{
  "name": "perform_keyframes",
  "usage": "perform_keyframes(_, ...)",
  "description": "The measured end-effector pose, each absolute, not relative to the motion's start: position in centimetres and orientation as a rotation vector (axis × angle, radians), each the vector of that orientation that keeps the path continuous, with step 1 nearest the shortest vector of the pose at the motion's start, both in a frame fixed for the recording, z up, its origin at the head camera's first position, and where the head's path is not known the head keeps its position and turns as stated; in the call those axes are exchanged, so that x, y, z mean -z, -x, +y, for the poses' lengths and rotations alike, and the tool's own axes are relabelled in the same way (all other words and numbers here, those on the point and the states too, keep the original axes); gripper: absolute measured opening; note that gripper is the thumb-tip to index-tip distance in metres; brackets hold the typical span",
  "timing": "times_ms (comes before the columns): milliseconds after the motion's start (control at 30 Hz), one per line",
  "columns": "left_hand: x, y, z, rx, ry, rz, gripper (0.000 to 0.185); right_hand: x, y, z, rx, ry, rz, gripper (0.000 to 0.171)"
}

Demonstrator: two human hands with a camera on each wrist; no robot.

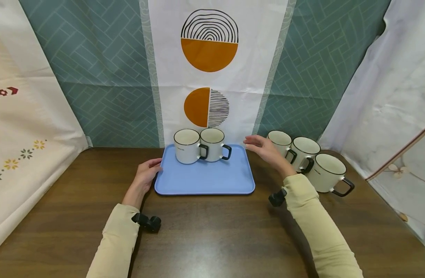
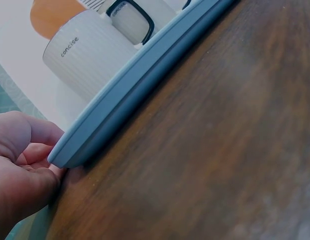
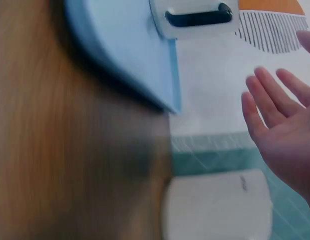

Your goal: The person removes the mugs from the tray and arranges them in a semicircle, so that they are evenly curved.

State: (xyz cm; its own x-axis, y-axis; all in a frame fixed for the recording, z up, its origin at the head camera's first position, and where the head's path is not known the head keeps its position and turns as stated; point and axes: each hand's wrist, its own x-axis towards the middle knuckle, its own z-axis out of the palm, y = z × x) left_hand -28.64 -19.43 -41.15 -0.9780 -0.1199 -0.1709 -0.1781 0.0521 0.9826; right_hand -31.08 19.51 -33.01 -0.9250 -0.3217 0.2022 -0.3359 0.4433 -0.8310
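Observation:
A blue tray lies on the table with two white mugs side by side near its back edge: the left mug and the right mug, both with black handles pointing right. My left hand holds the tray's left rim; in the left wrist view its fingers and thumb are around the tray's edge. Raised beside the tray's back right corner is my right hand, fingers extended and holding nothing. The right wrist view shows its palm apart from the tray.
Three more white mugs stand in a slanting row at the right: a back mug, a middle mug and a front mug. Behind the brown table hangs a patterned cloth. Pale cloths hang at both sides.

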Motion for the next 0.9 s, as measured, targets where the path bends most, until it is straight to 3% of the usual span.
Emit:
perform_keyframes(367,41.3,28.7,-19.4,-2.123,0.328,2.238,0.046,35.5,33.9,14.5,-1.966,-0.493,-2.608,0.039)
perform_keyframes(567,41.3,28.8,-19.1,-2.12,0.323,2.285,0.045,36.1,34.4,13.1,-2.018,-0.421,-2.587,0.033)
perform_keyframes(767,41.3,28.9,-19.1,-2.126,0.343,2.284,0.044,36.8,35.0,12.5,-2.005,-0.347,-2.614,0.015)
perform_keyframes(900,41.3,28.9,-19.3,-2.132,0.342,2.276,0.044,37.2,35.2,12.2,-1.969,-0.395,-2.64,0.015)
